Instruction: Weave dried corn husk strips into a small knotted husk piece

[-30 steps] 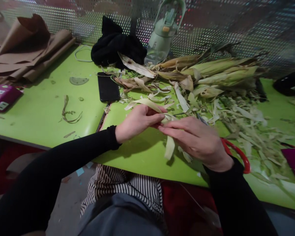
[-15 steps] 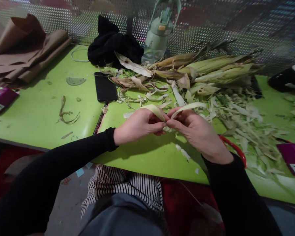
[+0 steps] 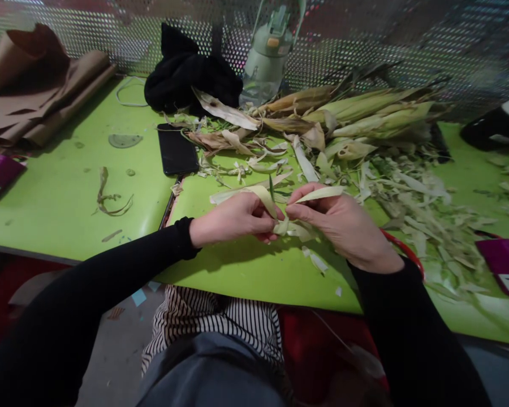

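The left hand (image 3: 233,219) pinches a husk bunch (image 3: 294,229) in its fingers, the right hand's (image 3: 343,226) fingers pinch a husk strip (image 3: 322,193), and corn husks (image 3: 377,113) lie past them.

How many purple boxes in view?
2: one left purple box, cut off by the picture's left edge; one right purple box, cut off by the right edge. Others may be hidden.
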